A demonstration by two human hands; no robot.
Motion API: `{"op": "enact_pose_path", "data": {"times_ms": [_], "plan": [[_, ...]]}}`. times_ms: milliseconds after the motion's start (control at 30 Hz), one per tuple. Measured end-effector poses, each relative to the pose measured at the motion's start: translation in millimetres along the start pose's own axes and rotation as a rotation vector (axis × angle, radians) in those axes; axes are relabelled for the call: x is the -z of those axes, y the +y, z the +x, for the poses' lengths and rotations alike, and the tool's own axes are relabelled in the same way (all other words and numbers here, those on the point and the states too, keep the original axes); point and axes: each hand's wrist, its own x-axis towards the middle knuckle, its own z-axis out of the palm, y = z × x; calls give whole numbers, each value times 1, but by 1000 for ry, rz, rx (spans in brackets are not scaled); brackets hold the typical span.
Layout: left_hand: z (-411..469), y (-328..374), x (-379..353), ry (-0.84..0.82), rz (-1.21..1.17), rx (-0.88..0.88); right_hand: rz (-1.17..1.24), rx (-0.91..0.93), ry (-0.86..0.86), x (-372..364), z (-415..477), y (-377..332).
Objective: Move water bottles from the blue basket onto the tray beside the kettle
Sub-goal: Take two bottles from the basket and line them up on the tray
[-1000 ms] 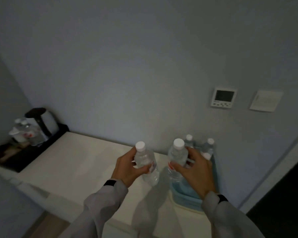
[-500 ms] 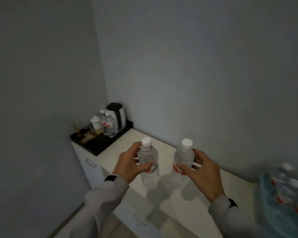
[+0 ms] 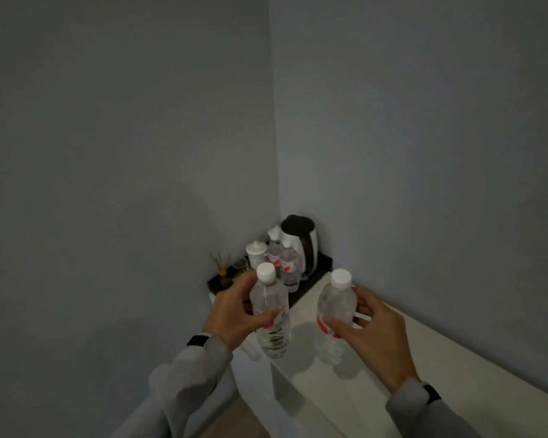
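Note:
My left hand (image 3: 231, 314) grips a clear water bottle (image 3: 271, 314) with a white cap and red label, held upright in the air. My right hand (image 3: 370, 333) grips a second such bottle (image 3: 334, 314), also upright above the white counter (image 3: 393, 374). Ahead in the corner lies the black tray (image 3: 325, 263) with a black-and-white kettle (image 3: 301, 241) and two water bottles (image 3: 287, 263) standing beside it. The blue basket is out of view.
On the tray's left part stand a white lidded cup (image 3: 256, 254), a glass and a small reed diffuser (image 3: 221, 267). Grey walls meet in the corner behind the tray. The counter's front edge drops off below my left hand.
The view has swung left and closer to the tray; the basket has left the frame. Both hands carry their bottles toward the kettle corner.

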Motion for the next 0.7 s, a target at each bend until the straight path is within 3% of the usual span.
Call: {"op": "enact_pose_path", "data": {"times_ms": [300, 700], "plan": [[104, -86, 66, -21, -35, 10, 3, -21, -16, -106, 99, 13], [234, -212, 109, -294, -53, -62, -218, -158, 273, -236, 160, 27]]}}
